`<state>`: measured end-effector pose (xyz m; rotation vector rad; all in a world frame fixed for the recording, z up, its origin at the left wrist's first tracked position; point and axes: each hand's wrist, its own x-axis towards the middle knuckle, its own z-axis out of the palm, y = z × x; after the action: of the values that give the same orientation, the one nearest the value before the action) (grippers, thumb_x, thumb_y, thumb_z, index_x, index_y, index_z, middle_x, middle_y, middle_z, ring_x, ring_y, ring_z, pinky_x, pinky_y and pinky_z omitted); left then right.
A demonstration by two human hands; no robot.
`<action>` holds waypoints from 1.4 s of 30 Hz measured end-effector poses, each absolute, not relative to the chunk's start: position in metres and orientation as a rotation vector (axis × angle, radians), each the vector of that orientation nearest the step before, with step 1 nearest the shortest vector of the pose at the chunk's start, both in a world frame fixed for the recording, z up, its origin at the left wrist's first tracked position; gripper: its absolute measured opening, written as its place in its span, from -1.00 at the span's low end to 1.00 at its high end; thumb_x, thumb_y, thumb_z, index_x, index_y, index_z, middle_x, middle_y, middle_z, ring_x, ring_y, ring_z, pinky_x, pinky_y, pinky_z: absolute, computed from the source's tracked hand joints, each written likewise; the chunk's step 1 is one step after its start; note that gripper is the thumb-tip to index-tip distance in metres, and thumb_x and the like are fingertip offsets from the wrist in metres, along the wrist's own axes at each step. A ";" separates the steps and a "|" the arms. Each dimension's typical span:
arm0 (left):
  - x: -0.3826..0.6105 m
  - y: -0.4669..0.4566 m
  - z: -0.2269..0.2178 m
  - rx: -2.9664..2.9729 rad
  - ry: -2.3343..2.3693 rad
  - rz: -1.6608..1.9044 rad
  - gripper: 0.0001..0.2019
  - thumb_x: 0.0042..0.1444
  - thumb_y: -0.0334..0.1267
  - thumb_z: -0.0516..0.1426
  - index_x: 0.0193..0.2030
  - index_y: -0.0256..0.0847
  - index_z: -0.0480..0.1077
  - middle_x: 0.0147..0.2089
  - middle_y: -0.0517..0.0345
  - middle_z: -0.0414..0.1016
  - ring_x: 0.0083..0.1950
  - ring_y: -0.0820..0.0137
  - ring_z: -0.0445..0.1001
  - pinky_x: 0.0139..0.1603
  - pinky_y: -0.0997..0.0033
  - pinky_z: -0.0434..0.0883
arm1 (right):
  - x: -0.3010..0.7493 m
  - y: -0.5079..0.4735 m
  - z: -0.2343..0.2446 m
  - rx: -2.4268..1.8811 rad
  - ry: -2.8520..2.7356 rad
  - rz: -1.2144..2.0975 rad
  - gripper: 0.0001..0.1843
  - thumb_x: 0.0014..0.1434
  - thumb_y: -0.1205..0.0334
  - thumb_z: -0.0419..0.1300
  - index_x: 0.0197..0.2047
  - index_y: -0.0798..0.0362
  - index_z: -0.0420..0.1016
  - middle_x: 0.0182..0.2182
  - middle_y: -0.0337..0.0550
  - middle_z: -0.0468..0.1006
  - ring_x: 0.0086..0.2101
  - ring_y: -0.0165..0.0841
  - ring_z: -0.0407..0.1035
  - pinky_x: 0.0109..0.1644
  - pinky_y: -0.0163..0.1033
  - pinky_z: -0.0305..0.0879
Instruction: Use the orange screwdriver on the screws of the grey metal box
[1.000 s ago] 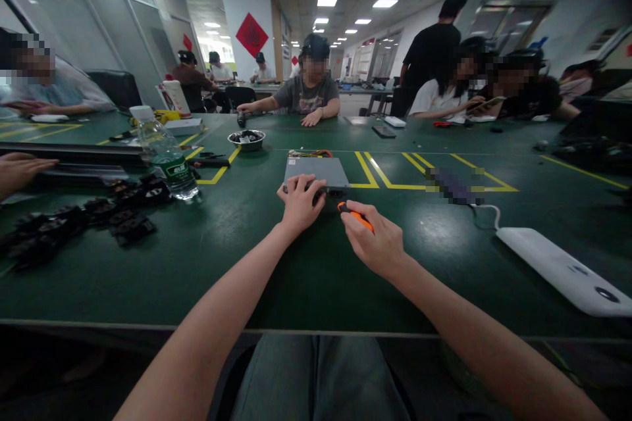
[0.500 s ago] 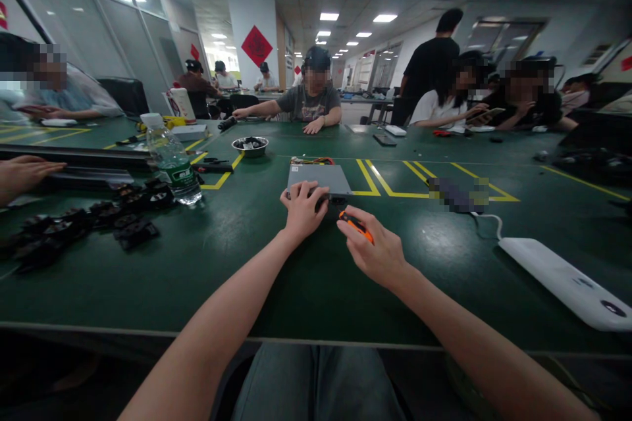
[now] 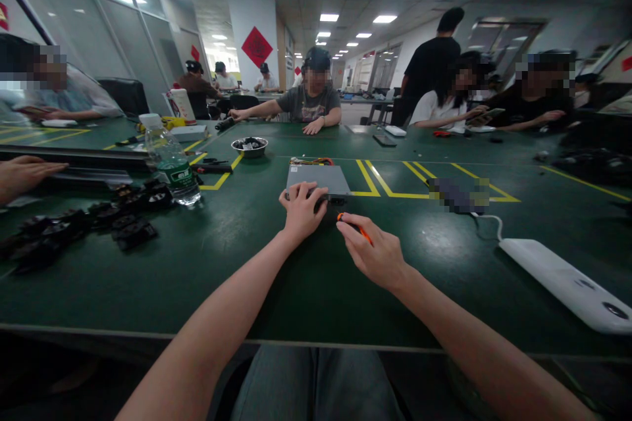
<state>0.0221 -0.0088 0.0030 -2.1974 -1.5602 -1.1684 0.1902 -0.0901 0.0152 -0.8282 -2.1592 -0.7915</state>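
A flat grey metal box (image 3: 318, 179) lies on the green table (image 3: 306, 276) straight ahead of me, with coloured wires (image 3: 311, 161) at its far side. My left hand (image 3: 301, 207) rests on the box's near edge, fingers curled over it and pressing down. My right hand (image 3: 372, 250) is closed around an orange-handled screwdriver (image 3: 354, 225), whose tip points at the box's near side face just right of my left hand.
A water bottle (image 3: 170, 161) and several black parts (image 3: 99, 220) sit at the left, beside another person's hand (image 3: 24, 174). A metal bowl (image 3: 249, 145) stands behind the box. A white device (image 3: 567, 283) with a cable lies at the right. People sit around the far side.
My right hand has turned slightly on the screwdriver, so less of the orange handle shows. The left hand and the box stay put. The view has shifted a little.
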 end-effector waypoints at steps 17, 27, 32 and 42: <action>0.023 -0.009 0.003 -2.201 -1.562 -1.169 -0.76 0.11 -0.17 0.06 -0.06 0.08 0.34 0.09 0.16 0.30 0.14 0.18 0.11 0.07 -0.02 0.00 | 0.188 -0.090 0.016 -0.811 -2.141 -0.782 -0.56 0.10 0.46 0.06 0.06 0.03 0.20 -0.07 -0.01 0.41 -0.10 -0.36 0.37 -0.20 -0.36 0.34; 0.023 -0.008 0.002 -2.189 -1.559 -1.168 -0.77 0.10 -0.18 0.08 -0.07 0.08 0.34 0.09 0.18 0.30 0.14 0.19 0.11 0.07 0.00 0.00 | 0.188 -0.094 0.019 -0.866 -2.156 -0.826 -0.57 0.12 0.46 0.04 0.06 0.02 0.18 -0.05 0.00 0.39 -0.13 -0.38 0.38 -0.28 -0.40 0.32; 0.023 -0.009 0.003 -2.177 -1.586 -1.140 -0.76 0.10 -0.16 0.08 -0.07 0.08 0.35 0.10 0.19 0.30 0.13 0.21 0.12 0.08 0.02 -0.01 | 0.192 -0.088 0.017 -0.920 -2.045 -0.749 -0.56 0.12 0.39 0.09 0.08 0.02 0.14 -0.10 -0.09 0.43 -0.18 -0.42 0.39 -0.26 -0.39 0.32; 0.023 -0.008 0.002 -2.176 -1.574 -1.169 -0.76 0.09 -0.17 0.09 -0.07 0.09 0.35 0.09 0.19 0.31 0.13 0.19 0.12 0.08 0.02 -0.01 | 0.192 -0.090 0.018 -0.872 -2.060 -0.812 -0.55 0.12 0.40 0.09 0.08 -0.01 0.16 -0.13 -0.11 0.45 -0.23 -0.45 0.41 -0.28 -0.41 0.30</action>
<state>0.0234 -0.0075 0.0016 -2.1756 -1.5743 -1.1693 0.1920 -0.0901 0.0179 -0.8716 -2.0596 -0.8118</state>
